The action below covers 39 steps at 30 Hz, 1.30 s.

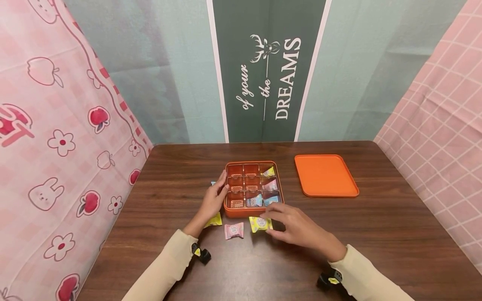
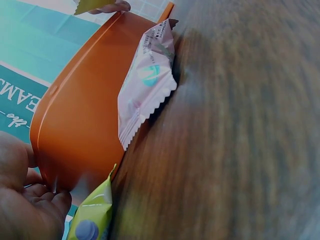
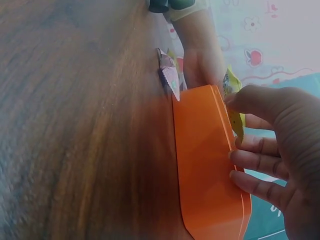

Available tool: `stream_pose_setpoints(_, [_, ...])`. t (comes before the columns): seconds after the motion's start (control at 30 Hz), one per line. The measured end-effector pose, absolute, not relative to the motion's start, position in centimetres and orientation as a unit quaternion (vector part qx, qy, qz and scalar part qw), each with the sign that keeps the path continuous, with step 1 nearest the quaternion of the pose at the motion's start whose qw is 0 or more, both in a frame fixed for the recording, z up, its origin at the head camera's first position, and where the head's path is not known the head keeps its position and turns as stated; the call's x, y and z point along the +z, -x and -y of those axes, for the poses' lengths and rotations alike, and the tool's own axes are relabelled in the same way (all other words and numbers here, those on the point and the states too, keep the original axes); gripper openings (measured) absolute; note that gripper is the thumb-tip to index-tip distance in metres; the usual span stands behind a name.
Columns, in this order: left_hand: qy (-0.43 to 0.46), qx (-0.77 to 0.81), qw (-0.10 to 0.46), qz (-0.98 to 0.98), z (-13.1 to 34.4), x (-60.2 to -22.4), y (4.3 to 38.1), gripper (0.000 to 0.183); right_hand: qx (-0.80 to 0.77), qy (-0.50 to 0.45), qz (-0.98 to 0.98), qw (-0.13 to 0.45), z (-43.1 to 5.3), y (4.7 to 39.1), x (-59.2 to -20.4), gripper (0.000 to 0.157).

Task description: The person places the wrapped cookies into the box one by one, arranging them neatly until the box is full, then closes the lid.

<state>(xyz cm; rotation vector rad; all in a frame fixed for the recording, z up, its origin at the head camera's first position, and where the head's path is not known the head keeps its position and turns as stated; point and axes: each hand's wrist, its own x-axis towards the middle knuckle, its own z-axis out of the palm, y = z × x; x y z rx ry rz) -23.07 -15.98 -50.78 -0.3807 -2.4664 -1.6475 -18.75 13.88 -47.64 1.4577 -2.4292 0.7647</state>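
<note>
An orange divided box [image 1: 236,212] sits on the table, its clear insert split into several compartments. My left hand [image 1: 213,204] holds the box's left side, fingers bent against its wall in the left wrist view. My right hand [image 1: 293,223] pinches a yellow wrapped candy [image 3: 235,120] between thumb and fingers at the front rim. In the right column lie a yellow candy [image 1: 268,172], a pink candy [image 1: 270,185] and a blue candy [image 1: 271,200]. Another blue candy [image 1: 254,201] occupies the front middle compartment.
A pink candy [image 1: 234,230] lies in front of the box. Another yellow candy [image 1: 214,220] is beside my left wrist, and a bluish wrapper [image 1: 213,183] peeks out behind that hand. The orange lid [image 1: 325,175] lies to the right. Patterned cloths hang around the table [image 1: 376,209].
</note>
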Motion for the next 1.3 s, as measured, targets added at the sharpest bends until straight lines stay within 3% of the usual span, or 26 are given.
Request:
stream_pose_setpoints(0.97, [0.123, -0.547, 0.070, 0.825, 16.1, -50.8, 23.1, 0.051, 0.296, -0.471, 0.822, 0.123, -13.9, 19.7, -47.2, 0.045])
stream_pose_setpoints(1.3, [0.120, -0.544, 0.072, 0.828, 16.1, -50.8, 23.1, 0.050, 0.297, -0.460, 0.828, 0.118, -13.7, 19.8, -47.2, 0.039])
